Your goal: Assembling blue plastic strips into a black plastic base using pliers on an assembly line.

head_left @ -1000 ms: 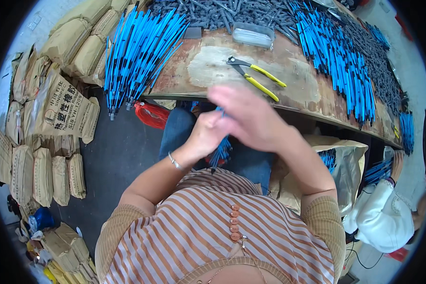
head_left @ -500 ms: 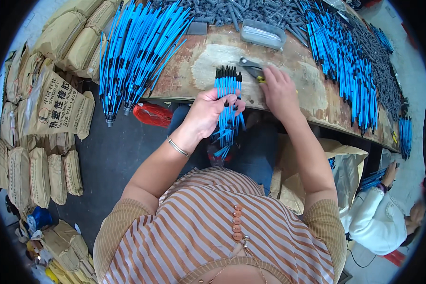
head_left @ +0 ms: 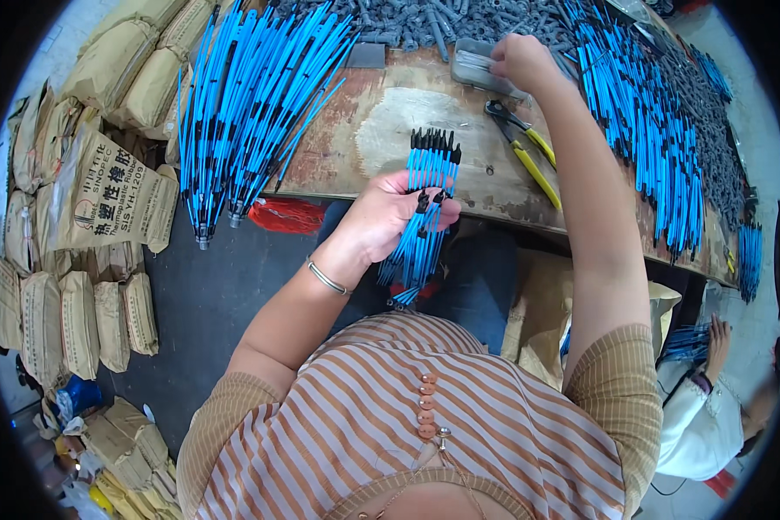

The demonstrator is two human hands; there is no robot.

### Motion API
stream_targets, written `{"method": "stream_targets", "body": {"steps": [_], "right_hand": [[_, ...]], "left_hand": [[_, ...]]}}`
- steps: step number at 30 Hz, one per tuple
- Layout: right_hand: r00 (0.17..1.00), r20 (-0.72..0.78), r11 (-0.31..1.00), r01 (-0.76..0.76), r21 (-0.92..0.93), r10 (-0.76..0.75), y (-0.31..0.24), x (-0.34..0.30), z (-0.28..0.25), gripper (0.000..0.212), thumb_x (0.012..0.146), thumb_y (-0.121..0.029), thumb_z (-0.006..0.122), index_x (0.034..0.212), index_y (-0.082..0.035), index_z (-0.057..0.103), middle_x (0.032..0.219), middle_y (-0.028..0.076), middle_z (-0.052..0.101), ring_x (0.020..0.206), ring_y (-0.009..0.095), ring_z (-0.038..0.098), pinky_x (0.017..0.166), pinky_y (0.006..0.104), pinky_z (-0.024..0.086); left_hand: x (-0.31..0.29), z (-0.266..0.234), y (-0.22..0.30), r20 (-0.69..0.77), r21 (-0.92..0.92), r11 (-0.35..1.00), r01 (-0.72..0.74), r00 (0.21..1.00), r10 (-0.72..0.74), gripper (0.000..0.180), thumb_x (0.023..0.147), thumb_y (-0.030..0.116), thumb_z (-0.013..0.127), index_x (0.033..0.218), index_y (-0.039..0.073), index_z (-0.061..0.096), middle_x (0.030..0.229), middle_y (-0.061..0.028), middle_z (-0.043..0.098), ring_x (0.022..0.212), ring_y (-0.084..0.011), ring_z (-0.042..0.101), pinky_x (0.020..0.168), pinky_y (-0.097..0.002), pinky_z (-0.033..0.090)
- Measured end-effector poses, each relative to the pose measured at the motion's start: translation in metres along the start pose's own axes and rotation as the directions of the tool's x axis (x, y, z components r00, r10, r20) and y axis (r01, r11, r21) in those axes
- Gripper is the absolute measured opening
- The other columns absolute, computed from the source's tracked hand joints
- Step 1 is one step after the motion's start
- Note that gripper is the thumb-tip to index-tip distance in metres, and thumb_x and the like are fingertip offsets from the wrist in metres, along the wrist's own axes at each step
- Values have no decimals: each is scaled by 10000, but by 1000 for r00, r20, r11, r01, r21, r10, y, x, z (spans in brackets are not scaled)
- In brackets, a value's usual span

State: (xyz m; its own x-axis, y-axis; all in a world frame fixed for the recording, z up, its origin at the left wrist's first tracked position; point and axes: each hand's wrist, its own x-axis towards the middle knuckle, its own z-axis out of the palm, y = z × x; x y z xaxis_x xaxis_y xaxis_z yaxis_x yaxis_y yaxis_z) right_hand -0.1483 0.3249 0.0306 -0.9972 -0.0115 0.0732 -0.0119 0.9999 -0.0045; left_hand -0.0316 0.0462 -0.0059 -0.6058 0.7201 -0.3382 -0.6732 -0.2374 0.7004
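The left hand is wrapped around the middle of a bundle of blue sticks, black tips toward twelve o'clock, probably to keep them level. At one o'clock from it, the right hand curls over the clear box of pale strips, likely kept there for easy reach. Pliers lie at two o'clock on the table, handles toward the person, perhaps for quick pickup. Whether the right fingertips pinch anything, I cannot tell; the left fingers hide the sticks' middle.

Dark grey floor; worn wooden table (its top patchy)
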Motion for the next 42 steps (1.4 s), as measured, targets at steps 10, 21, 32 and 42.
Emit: {"method": "stream_targets", "body": {"steps": [10, 21, 32, 42], "right_hand": [[991, -124, 985, -72, -156, 53, -11, -15, -4, 163, 760, -216, 636, 895, -144, 692, 803, 131, 661, 767, 303, 632, 688, 390, 511], [913, -408, 671, 300, 678, 3, -106, -170, -45, 96, 786, -36, 616, 871, 3, 636, 802, 102, 600, 658, 200, 588, 579, 274, 461], [870, -490, 850, 224, 477, 46, -105, -184, -44, 278, 745, 88, 571, 967, -61, 648, 801, 98, 538, 719, 234, 564, 631, 299, 458], [872, -487, 873, 199, 445, 49, -103, -180, -37, 316, 728, 96, 570, 981, -74, 652, 789, 91, 535, 716, 231, 563, 635, 296, 460]], "left_hand": [[-1, -1, -2, -1, 3, 1000, -9, 1000, 9, 165, 870, 116, 584, 1007, 28, 610, 865, -115, 658, 783, -202, 650, 713, -326, 543], [-4, 5, -6, -74, 17, 998, -65, 995, 66, 133, 872, 60, 559, 987, 16, 610, 850, -117, 655, 765, -193, 651, 693, -300, 544], [-4, 8, -7, -84, 6, 998, -68, 994, 68, 144, 870, 68, 564, 1003, 27, 603, 845, -112, 656, 767, -191, 653, 694, -303, 545], [-4, 7, -7, -75, 5, 998, -66, 995, 67, 156, 871, 70, 563, 1015, 26, 603, 856, -114, 655, 781, -196, 653, 718, -312, 545]]}}
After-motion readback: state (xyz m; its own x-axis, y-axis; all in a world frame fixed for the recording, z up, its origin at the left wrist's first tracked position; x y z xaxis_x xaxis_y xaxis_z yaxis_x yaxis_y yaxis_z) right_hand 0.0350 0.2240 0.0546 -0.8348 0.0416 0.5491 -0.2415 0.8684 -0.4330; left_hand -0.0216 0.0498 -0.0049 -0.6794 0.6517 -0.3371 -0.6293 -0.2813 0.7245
